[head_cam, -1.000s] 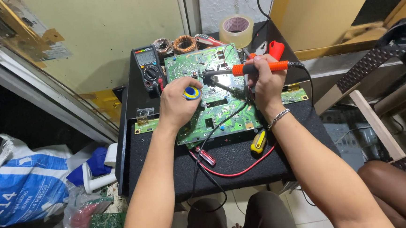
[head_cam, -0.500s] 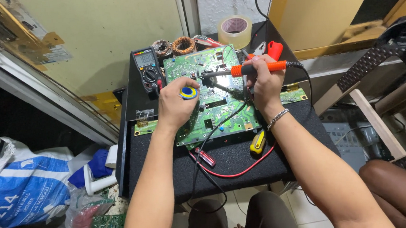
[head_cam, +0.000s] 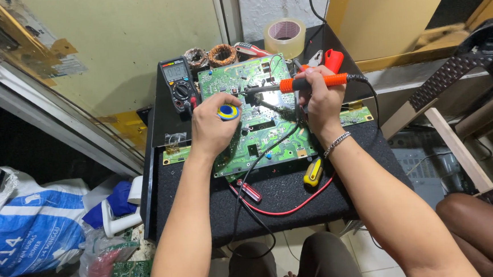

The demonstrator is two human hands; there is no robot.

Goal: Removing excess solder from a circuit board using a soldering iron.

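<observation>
Soldering iron [head_cam: 306, 83], orange grip, held in right hand [head_cam: 319, 101] w/ fingers wrapped tight round the handle, tip down on the green circuit board [head_cam: 259, 118] lying mid-surface toward the far edge. Left hand [head_cam: 213, 129] fingers pinch a small blue-yellow solder spool [head_cam: 228, 112] just beside the tip. Risk, in my judgement: left fingers sit close enough to get burnt, and the red lead [head_cam: 288, 210] and black lead [head_cam: 249, 181] crossing the board's near edge could snag a wrist and drag the board.

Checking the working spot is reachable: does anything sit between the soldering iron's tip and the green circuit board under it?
Nothing visible does. The right hand holds the orange-handled soldering iron with its tip pointing left over the green circuit board. The left hand, holding a small blue-and-yellow spool, stays beside the tip.
</observation>
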